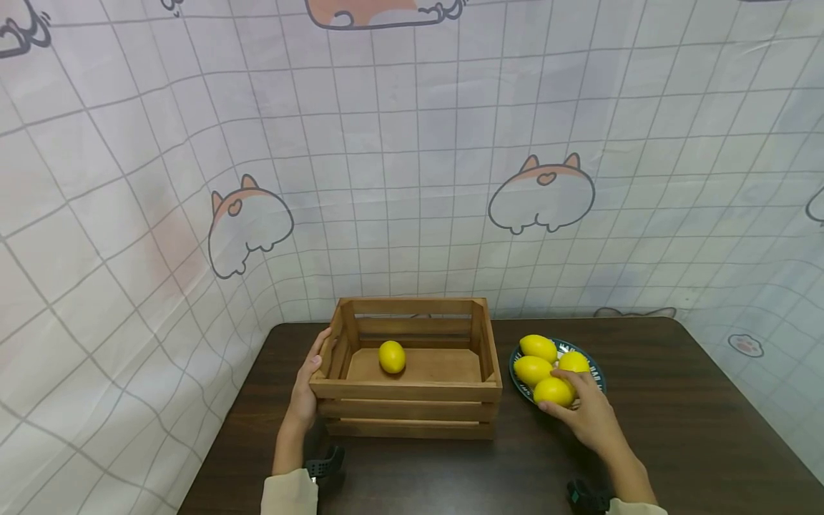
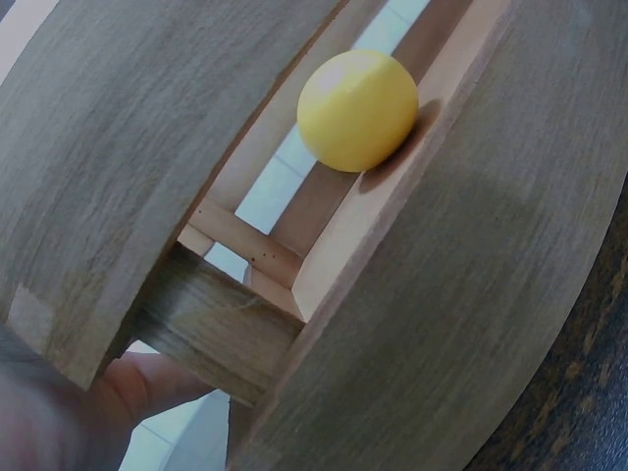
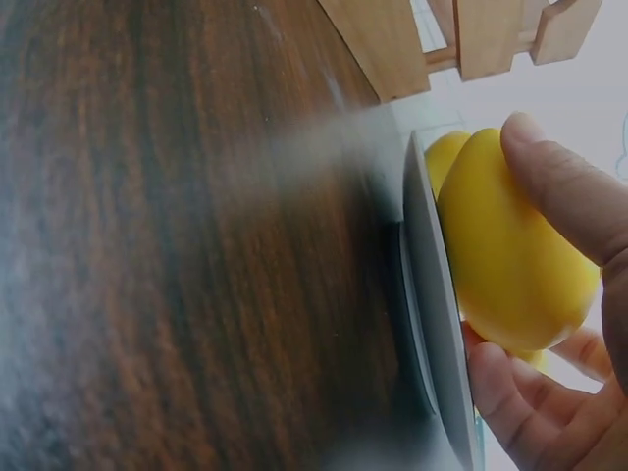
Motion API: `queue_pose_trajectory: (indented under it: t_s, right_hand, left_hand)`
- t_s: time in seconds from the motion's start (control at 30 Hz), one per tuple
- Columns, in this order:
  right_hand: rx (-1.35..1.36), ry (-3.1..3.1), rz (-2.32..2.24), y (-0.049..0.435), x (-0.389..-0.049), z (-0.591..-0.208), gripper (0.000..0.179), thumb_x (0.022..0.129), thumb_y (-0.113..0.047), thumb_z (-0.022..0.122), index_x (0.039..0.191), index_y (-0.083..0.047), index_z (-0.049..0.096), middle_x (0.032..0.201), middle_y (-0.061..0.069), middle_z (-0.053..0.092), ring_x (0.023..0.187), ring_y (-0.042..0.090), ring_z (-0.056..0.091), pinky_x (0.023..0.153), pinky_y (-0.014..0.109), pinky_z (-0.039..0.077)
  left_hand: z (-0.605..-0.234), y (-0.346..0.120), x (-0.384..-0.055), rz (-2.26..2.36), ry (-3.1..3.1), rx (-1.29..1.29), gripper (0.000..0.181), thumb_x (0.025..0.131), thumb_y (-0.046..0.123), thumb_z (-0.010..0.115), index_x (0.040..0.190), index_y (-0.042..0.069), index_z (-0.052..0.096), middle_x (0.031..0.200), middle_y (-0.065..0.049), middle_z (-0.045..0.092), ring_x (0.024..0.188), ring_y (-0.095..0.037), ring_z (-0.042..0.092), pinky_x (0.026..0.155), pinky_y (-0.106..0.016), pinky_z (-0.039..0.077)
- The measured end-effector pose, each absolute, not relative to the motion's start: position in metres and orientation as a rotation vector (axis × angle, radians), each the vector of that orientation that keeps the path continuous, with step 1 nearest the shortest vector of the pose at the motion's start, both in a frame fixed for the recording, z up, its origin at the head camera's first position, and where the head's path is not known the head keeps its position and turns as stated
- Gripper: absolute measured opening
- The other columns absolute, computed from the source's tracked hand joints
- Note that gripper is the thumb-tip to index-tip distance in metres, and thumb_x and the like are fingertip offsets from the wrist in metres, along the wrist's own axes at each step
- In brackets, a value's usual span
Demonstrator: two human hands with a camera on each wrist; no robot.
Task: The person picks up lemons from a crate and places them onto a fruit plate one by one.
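A wooden slatted crate (image 1: 408,410) stands on the table with one lemon (image 1: 392,357) on its floor; the same lemon (image 2: 357,110) shows between slats in the left wrist view. My left hand (image 1: 305,385) rests against the crate's left end, fingers extended along the outside. To the crate's right, a dark-rimmed plate (image 1: 599,373) with white lettering bears several lemons. My right hand (image 1: 593,417) holds the nearest lemon (image 1: 553,393), thumb on one side and fingers on the other. In the right wrist view, this lemon (image 3: 515,245) is just over the plate's rim (image 3: 432,265); whether it touches is unclear.
The dark wooden table (image 1: 682,415) extends right of the plate and in front of the crate. A white grid-patterned cloth (image 1: 412,179) with cartoon animals hangs behind and along both sides. Dark bands (image 1: 327,463) are worn on the wrists.
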State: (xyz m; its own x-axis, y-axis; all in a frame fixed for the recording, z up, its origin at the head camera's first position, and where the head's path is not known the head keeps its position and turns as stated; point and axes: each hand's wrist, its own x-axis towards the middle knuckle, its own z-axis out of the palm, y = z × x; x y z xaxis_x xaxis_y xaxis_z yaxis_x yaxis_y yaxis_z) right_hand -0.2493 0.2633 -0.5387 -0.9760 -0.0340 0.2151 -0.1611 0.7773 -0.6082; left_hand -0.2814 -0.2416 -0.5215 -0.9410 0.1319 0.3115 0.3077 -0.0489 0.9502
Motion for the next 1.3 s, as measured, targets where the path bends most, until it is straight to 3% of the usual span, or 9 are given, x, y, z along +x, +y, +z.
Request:
queue_pose_trajectory:
  t_s: [0.2,0.4,0.63,0.9,1.1,1.3]
  right_hand:
    - [0.155,-2.771,0.960,0.2638,-0.2469,-0.5362,0.067,0.086,-0.040,0.081,0.140,-0.009,0.058,0.130,0.024,0.055,0.101,0.033,0.056,0.079,0.044,0.047]
    - [0.123,-2.749,0.952,0.2651,-0.2438,-0.5343,0.064,0.086,-0.035,0.082,0.138,-0.006,0.059,0.131,0.026,0.054,0.111,0.043,0.058,0.088,0.060,0.050]
    - [0.086,-2.732,0.944,0.2678,-0.2438,-0.5328,0.057,0.085,-0.028,0.084,0.132,-0.003,0.063,0.125,0.027,0.054,0.100,0.035,0.057,0.078,0.043,0.050]
    - [0.027,-2.710,0.973,0.2712,-0.2439,-0.5323,0.052,0.085,-0.020,0.084,0.128,0.001,0.064,0.119,0.025,0.052,0.101,0.035,0.053,0.075,0.033,0.057]
    - [-0.009,-2.725,0.988,0.2718,-0.2424,-0.5309,0.051,0.086,-0.020,0.082,0.128,0.001,0.063,0.120,0.025,0.051,0.102,0.036,0.052,0.077,0.034,0.057]
    - [-0.021,-2.723,0.986,0.2711,-0.2419,-0.5306,0.050,0.086,-0.019,0.082,0.128,0.001,0.063,0.122,0.026,0.051,0.106,0.039,0.053,0.082,0.044,0.058]
  left_hand:
    - [-0.5213,-0.2414,-0.2809,-2.133,-2.078,-0.484,0.056,0.108,0.031,0.022,0.164,0.024,0.022,0.172,-0.006,0.012,0.154,-0.038,0.015,0.119,-0.067,0.012]
    - [-0.5222,-0.2416,-0.2817,-2.131,-2.075,-0.484,0.056,0.108,0.030,0.021,0.164,0.024,0.022,0.172,-0.006,0.011,0.154,-0.039,0.015,0.119,-0.068,0.012]
    - [-0.5235,-0.2422,-0.2817,-2.124,-2.071,-0.492,0.056,0.108,0.031,0.021,0.164,0.024,0.023,0.172,-0.005,0.012,0.154,-0.039,0.016,0.118,-0.070,0.012]
    - [-0.5233,-0.2420,-0.2805,-2.124,-2.070,-0.477,0.056,0.108,0.030,0.021,0.164,0.023,0.023,0.173,-0.005,0.011,0.155,-0.038,0.014,0.119,-0.069,0.011]
    - [-0.5218,-0.2413,-0.2800,-2.127,-2.080,-0.470,0.056,0.108,0.031,0.021,0.164,0.023,0.022,0.172,-0.006,0.011,0.155,-0.039,0.015,0.119,-0.069,0.011]
    - [-0.5199,-0.2405,-0.2805,-2.130,-2.084,-0.468,0.056,0.108,0.032,0.021,0.164,0.023,0.022,0.173,-0.006,0.011,0.155,-0.039,0.014,0.119,-0.071,0.010]
